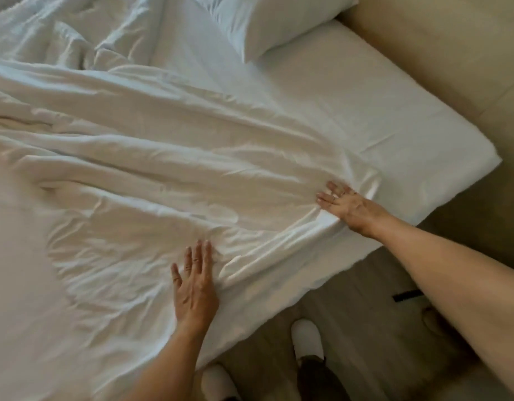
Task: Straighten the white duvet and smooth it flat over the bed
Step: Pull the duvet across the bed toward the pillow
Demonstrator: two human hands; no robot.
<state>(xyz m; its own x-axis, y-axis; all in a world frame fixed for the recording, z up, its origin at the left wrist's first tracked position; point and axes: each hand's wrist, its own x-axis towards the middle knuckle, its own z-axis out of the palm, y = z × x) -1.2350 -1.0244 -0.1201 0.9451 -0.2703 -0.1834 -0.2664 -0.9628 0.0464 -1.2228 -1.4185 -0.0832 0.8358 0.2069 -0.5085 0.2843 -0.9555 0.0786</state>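
Observation:
The white duvet (140, 175) lies wrinkled across the bed, with long folds running toward its corner on the right. My left hand (195, 287) rests flat on the duvet near the bed's near edge, fingers spread. Farther right, my right hand (347, 205) presses flat on the duvet's corner, fingers apart and holding nothing. Beyond that corner the bare white sheet of the bed (380, 117) shows.
A white pillow (267, 21) lies at the head of the bed, top centre. A beige headboard or wall panel (452, 53) runs along the right. My feet in white slippers (307, 340) stand on the wood floor by the bed's edge.

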